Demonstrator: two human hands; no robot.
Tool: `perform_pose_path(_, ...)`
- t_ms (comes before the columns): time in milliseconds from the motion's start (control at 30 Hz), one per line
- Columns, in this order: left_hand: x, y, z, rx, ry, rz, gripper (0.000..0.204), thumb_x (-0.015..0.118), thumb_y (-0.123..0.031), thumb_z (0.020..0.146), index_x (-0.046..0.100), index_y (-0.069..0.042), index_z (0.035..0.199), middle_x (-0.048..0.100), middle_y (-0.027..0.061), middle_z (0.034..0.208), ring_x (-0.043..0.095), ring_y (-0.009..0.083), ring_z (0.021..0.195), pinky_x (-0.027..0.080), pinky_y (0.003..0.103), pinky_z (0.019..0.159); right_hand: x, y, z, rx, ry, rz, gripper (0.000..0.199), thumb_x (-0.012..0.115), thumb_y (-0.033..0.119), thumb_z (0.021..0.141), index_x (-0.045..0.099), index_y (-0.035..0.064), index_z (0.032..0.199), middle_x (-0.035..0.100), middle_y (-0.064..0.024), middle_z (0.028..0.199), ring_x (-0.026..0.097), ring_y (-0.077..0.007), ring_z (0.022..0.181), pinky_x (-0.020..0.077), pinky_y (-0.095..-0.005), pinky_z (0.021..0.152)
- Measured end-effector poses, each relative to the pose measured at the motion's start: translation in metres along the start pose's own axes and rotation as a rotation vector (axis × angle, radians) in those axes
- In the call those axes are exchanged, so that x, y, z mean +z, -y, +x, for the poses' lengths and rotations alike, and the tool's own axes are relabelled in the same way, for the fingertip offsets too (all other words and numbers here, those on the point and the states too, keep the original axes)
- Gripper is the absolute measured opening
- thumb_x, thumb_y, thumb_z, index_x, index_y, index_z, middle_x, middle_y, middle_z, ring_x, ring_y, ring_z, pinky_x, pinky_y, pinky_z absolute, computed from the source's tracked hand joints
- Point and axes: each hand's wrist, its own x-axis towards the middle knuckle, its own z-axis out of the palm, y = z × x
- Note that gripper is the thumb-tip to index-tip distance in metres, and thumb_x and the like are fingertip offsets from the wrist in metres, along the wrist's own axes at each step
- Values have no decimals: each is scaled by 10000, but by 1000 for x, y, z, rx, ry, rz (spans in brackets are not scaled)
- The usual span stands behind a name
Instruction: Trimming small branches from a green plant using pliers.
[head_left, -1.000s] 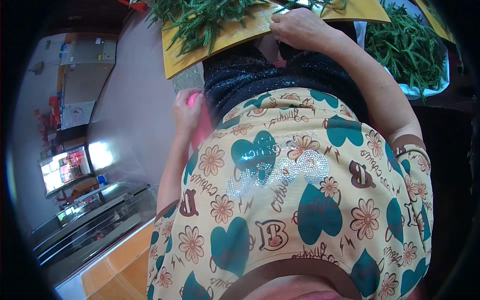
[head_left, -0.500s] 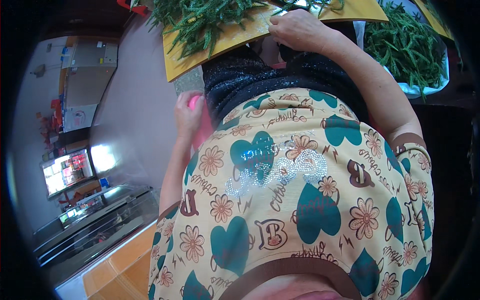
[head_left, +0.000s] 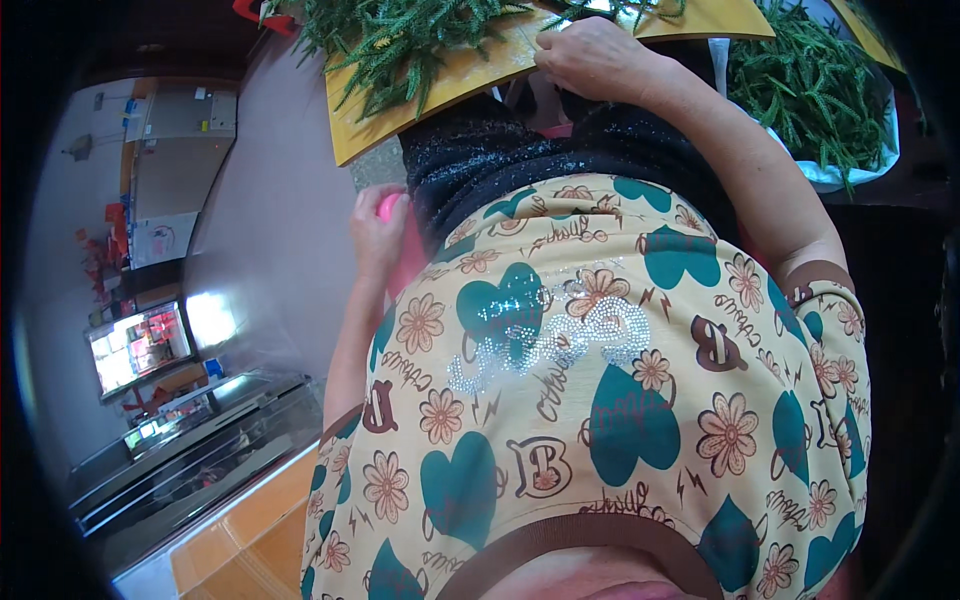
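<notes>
My left hand [head_left: 379, 228] is down beside my left hip, its fingers curled round the rounded edge of a bright pink seat [head_left: 406, 256]. My right hand [head_left: 598, 60] lies at the near edge of a yellow tabletop [head_left: 440, 98], closed, with the thumb and fingers bent together. Whatever is between those fingers is hidden or too small to make out. Green artificial pine sprigs [head_left: 415, 50] are heaped on the tabletop to the left of this hand. More of them lie just beyond it, partly cut off by the upper rim.
To the right of the table, a white bag [head_left: 889, 150] holds a pile of green pine sprigs [head_left: 808, 92]. My dark trousers [head_left: 500, 140] are dusted with pale specks. On the far left stand a glass-topped case [head_left: 215, 440] and orange-brown boxes [head_left: 245, 530].
Both hands keep the same places and grips. The view has shifted very slightly.
</notes>
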Motion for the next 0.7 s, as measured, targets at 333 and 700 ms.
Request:
perform_pose_path(333, -2, -2, 0, -19, 19, -14, 202, 630, -167, 815, 648, -9, 940, 618, 127, 934, 592, 250, 902, 452, 327, 838, 3, -1, 0, -45, -58, 52, 144, 608, 162, 809, 613, 32, 747, 569, -74, 734, 632, -218, 692, 511, -330, 616)
perform_pose_path(700, -6, 4, 6, 3, 39, 27, 197, 632, -179, 814, 662, -21, 927, 637, 129, 916, 613, 253, 874, 470, 334, 810, 0, 6, 3, 1, -56, 30, 159, 637, 193, 812, 620, 44, 758, 568, -71, 768, 637, -221, 723, 517, -337, 639)
